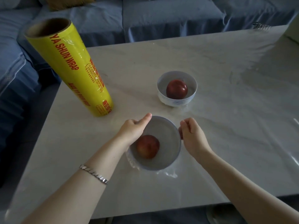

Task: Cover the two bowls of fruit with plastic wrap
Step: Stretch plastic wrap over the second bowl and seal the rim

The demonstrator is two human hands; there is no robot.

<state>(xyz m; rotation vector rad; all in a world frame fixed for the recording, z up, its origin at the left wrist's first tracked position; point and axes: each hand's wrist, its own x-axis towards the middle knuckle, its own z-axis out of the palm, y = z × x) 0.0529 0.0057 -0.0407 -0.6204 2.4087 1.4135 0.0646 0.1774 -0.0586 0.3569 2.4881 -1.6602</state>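
My left grip [132,130] clamps on the near bowl [161,168] at its 9 o'clock edge, thumb laid along the rim toward 11 o'clock, fingers curled down the outer wall and hidden; a silver bracelet [93,173] sits on that wrist. My right grip [191,133] is closed at the bowl's 3 o'clock edge, curled fingers and thumb pinching the plastic wrap [165,131] against the rim. The wrap lies hazy across the bowl's mouth, over a red apple [148,147] resting toward 8 o'clock inside; loose film bunches on the desk [226,110] below the bowl at 5 o'clock. The far bowl [176,101] stands apart at 1 o'clock from the near one, holding a second apple [176,89]; whether film covers it I cannot tell. The yellow roll [69,67] stands upright at 10 o'clock near the desk's edge; a blue sofa [161,18] runs along 12 o'clock.
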